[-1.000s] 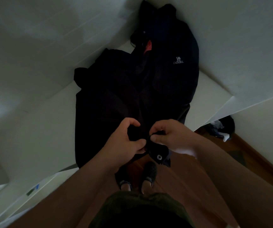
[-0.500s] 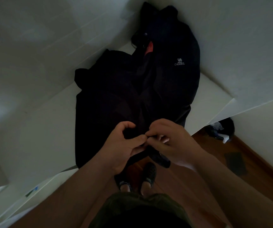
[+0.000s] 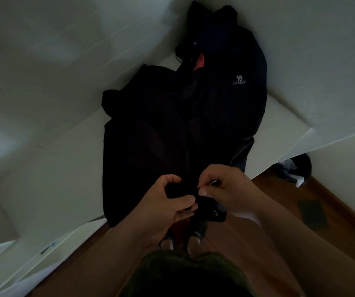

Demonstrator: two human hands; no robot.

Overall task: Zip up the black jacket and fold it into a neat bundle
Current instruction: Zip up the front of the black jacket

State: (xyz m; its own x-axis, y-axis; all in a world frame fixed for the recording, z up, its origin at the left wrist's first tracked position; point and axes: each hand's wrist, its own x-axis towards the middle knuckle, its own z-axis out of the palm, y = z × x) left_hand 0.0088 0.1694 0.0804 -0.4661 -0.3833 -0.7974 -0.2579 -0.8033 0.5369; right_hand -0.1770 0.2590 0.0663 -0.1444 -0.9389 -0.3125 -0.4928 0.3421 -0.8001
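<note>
Together, left hand [image 3: 163, 207] and right hand [image 3: 230, 189] pinch the black jacket [image 3: 172, 136] hem.

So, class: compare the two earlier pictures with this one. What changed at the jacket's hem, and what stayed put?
The right hand shifted slightly inward toward the left hand, re-pinching the hem. Both keep gripping the black jacket, which lies unmoved and unzipped on the white surface.

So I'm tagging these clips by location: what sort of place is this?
Probably a room in a home, perhaps a bedroom. A black jacket lies on a white bed-like surface in a corner of plain white walls, above a wooden floor with dark belongings left on it.
</note>
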